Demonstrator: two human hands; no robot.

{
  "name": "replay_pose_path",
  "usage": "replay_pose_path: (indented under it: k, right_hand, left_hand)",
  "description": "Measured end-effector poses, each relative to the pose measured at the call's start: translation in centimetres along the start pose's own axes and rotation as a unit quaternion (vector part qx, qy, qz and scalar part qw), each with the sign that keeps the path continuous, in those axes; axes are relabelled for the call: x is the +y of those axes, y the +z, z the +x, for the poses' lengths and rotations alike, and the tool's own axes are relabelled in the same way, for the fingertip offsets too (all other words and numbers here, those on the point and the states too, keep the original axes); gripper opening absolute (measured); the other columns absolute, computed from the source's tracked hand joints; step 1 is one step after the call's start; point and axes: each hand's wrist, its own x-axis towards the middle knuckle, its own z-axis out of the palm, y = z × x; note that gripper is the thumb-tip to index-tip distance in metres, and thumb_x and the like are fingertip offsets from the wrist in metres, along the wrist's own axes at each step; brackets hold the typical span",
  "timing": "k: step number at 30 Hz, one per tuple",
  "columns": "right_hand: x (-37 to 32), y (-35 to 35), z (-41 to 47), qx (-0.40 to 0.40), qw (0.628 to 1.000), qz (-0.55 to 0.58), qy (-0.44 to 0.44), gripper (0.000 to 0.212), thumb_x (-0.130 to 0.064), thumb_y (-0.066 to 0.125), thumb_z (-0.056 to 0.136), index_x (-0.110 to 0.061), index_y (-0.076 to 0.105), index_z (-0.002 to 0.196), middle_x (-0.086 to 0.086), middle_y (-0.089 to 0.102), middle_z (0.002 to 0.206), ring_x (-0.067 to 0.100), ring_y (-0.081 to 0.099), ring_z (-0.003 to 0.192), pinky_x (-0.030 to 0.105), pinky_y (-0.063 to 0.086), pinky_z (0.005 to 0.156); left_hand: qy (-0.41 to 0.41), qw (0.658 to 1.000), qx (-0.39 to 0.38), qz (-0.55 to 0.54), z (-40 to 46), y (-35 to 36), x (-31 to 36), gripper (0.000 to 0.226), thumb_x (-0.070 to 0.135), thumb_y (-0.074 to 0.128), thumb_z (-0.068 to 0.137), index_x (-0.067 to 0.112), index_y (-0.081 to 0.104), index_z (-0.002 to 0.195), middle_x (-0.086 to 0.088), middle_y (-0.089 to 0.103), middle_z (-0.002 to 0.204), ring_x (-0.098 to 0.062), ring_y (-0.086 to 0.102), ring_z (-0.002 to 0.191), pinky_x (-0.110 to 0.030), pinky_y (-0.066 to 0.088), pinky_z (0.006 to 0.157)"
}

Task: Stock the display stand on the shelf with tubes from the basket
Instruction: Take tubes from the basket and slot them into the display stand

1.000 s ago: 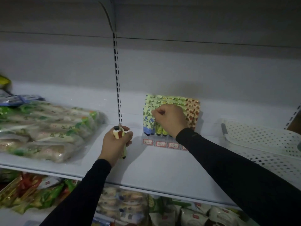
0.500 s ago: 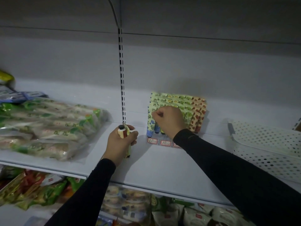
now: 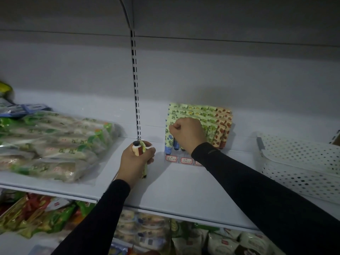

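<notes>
**Shelf stock entry: tube going into the stand, spares waiting**

Item, display stand (image 3: 185,160): we find it on the shelf (image 3: 184,188) against the back wall, its rows showing green, yellow and red-patterned tubes (image 3: 217,124), price tags along the front lip.

Item, right hand (image 3: 187,132): over the past second it has stayed at the stand's left front, fist curled. Its grip looks closed around a tube there, though we cannot see that tube clearly behind the knuckles.

Item, left hand (image 3: 137,160): unmoved on the shelf just left of the stand, its grip wrapped around a few spare tubes (image 3: 138,148) held upright.

Item, basket (image 3: 301,162): white, perforated, at the shelf's right end; contents hidden.

Change noted: very little. We judge one tube is being seated, with those spares due next.

Also logged: bagged goods (image 3: 55,142) at left.
</notes>
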Motion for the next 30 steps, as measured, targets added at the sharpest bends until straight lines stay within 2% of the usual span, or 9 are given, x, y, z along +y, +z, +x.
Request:
replay_pose_path:
  k: [2,6,11,15,18,21,24,27,30]
  right_hand:
    - [0.02,0.04,0.05,-0.001,1.0,0.003,0.0,0.034,-0.013,0.057,0.087,0.005,0.054,0.059,0.02,0.058,0.059,0.017,0.041,0.053,0.032,0.046,0.056]
    - [-0.06,-0.02,0.22,-0.017,1.0,-0.008,-0.006,0.039,-0.013,0.057,0.088,-0.01,0.04,0.053,0.009,0.04,0.051,0.017,0.031,0.05,0.028,0.029,0.049]
    - [-0.02,-0.28,0.39,-0.022,1.0,-0.01,-0.003,0.048,-0.01,0.056,0.086,-0.015,0.028,0.048,0.001,0.027,0.046,0.013,0.022,0.046,0.023,0.024,0.045]
    - [0.06,-0.2,0.64,-0.022,1.0,-0.009,-0.001,0.046,-0.012,0.057,0.086,-0.014,0.031,0.048,0.007,0.034,0.05,0.017,0.028,0.05,0.029,0.032,0.051]
    - [0.44,-0.05,0.85,-0.024,1.0,0.005,0.009,0.039,-0.017,0.059,0.087,-0.003,0.048,0.053,0.014,0.052,0.054,0.026,0.046,0.051,0.035,0.05,0.06]
    - [0.72,-0.04,0.73,-0.027,0.999,0.035,0.017,0.034,-0.023,0.062,0.088,0.005,0.066,0.07,0.02,0.067,0.069,0.033,0.064,0.068,0.037,0.055,0.069]
    - [0.87,-0.11,0.71,-0.023,0.999,0.031,0.013,0.033,-0.023,0.062,0.088,0.005,0.065,0.07,0.019,0.067,0.068,0.03,0.063,0.065,0.037,0.055,0.069]
    - [0.8,-0.31,0.95,-0.016,1.0,0.012,-0.003,0.041,-0.019,0.061,0.087,-0.004,0.046,0.052,0.014,0.049,0.053,0.021,0.042,0.049,0.039,0.055,0.069]
    - [0.38,-0.4,1.01,-0.017,1.0,-0.005,-0.015,0.046,-0.021,0.06,0.089,-0.013,0.036,0.05,0.009,0.04,0.052,0.019,0.035,0.05,0.039,0.055,0.069]
  left_hand:
    - [0.001,1.0,0.002,0.001,0.02,0.06,-0.04,0.011,0.004,0.072,0.084,0.007,0.066,0.092,-0.008,0.066,0.075,-0.021,0.061,0.062,-0.028,0.054,0.062]
    - [-0.001,1.0,-0.001,0.004,0.13,0.25,-0.19,0.009,0.003,0.071,0.086,0.008,0.066,0.092,-0.008,0.066,0.076,-0.02,0.062,0.063,-0.028,0.055,0.063]
    - [-0.006,1.0,-0.004,0.003,0.13,0.34,-0.24,0.015,0.01,0.076,0.08,0.009,0.067,0.092,-0.008,0.068,0.077,-0.02,0.064,0.065,-0.029,0.055,0.065]
    - [-0.008,1.0,-0.005,0.002,0.15,0.37,-0.19,0.012,0.007,0.074,0.083,0.009,0.067,0.093,-0.009,0.067,0.078,-0.02,0.064,0.065,-0.028,0.054,0.064]
    - [-0.005,1.0,-0.005,0.007,0.08,0.36,-0.16,0.009,0.005,0.071,0.086,0.009,0.067,0.092,-0.009,0.067,0.078,-0.019,0.063,0.064,-0.026,0.054,0.063]
    - [-0.003,1.0,-0.009,0.011,0.02,0.38,-0.04,0.008,0.005,0.071,0.086,0.009,0.067,0.092,-0.009,0.066,0.078,-0.018,0.062,0.064,-0.026,0.054,0.063]
    - [-0.005,1.0,-0.008,0.011,0.05,0.45,-0.05,0.009,0.005,0.071,0.086,0.008,0.067,0.093,-0.009,0.067,0.077,-0.018,0.063,0.063,-0.027,0.054,0.064]
    - [-0.003,1.0,-0.007,0.011,0.05,0.45,-0.02,0.009,0.004,0.071,0.086,0.008,0.066,0.092,-0.007,0.067,0.075,-0.018,0.062,0.062,-0.027,0.054,0.063]
    - [0.0,1.0,-0.007,0.015,0.02,0.41,0.04,0.01,0.003,0.071,0.085,0.009,0.065,0.091,-0.007,0.066,0.074,-0.018,0.062,0.06,-0.027,0.053,0.062]
